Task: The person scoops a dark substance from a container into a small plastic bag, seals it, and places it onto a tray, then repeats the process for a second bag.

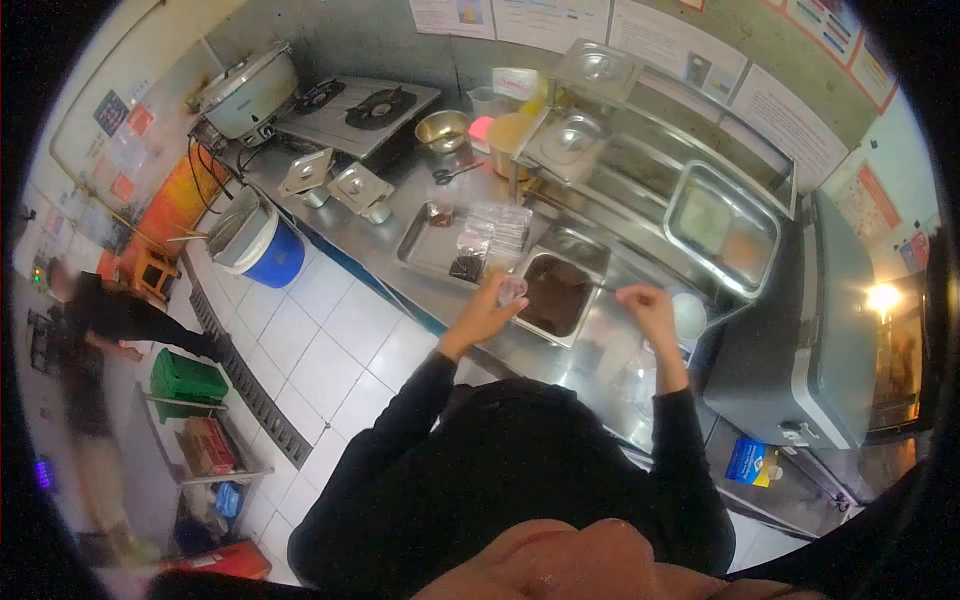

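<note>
My left hand (488,318) is closed around a small clear cup (511,290), just left of a steel pan holding dark brown contents (556,294). Over the right side of that pan, my right hand (650,310) pinches a thin dark handle whose far end points toward the brown contents. Small clear packed cups (492,236) stand in rows beside a shallow steel tray (425,247). One filled dark cup (466,267) sits at the tray's near corner.
Scissors (457,173), a steel bowl (442,131) and lidded steel containers (360,190) lie farther back. A steel rack tray (723,229) and a grey cooler (800,330) stand right. A blue bucket (272,252) is on the floor. Another person (120,315) is far left.
</note>
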The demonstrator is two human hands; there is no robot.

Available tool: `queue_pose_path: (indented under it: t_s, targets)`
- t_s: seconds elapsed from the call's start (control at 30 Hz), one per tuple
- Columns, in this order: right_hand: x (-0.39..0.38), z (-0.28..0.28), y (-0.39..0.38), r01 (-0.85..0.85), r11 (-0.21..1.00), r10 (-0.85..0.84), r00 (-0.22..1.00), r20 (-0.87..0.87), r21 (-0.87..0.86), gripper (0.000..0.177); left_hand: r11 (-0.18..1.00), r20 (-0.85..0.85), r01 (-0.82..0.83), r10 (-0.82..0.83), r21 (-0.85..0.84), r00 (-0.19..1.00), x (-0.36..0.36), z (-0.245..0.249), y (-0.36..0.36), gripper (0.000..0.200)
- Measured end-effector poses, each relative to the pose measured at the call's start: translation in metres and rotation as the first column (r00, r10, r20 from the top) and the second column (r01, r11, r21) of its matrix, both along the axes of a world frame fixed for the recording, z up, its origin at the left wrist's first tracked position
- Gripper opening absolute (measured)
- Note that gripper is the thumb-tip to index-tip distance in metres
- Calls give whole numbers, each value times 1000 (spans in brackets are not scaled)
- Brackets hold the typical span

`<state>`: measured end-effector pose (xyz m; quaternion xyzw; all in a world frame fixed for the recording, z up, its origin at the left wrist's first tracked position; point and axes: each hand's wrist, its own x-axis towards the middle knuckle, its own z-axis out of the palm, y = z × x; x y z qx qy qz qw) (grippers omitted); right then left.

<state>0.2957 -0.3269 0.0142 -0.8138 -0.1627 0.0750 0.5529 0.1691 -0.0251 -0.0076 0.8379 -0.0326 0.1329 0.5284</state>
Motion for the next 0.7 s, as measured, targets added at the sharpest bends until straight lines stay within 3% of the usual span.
queue_pose_path:
  t_s: [0.07,0.2,0.4,0.5,0.57,0.7]
  targets:
    - [3,31,1,-9,998,13,998,59,-55,19,980,110,-2,-20,198,994,19,-8,-2,42]
    - [1,87,10,-33,993,49,988,144,-109,18,989,122,-2,-16,145,992,42,-2,-17,42]
    - [-12,124,26,20,971,78,916,393,-239,13,997,81,-13,7,74,997,50,16,-31,51]
    - [-17,130,31,86,942,147,762,631,-324,10,997,78,-28,22,75,997,50,30,-35,45]
    - [-17,132,34,114,936,160,705,691,-333,8,995,19,-38,37,90,999,47,39,-36,46]
    - [-23,140,38,186,913,198,576,793,-363,6,1000,133,-29,29,-5,991,46,40,-39,45]
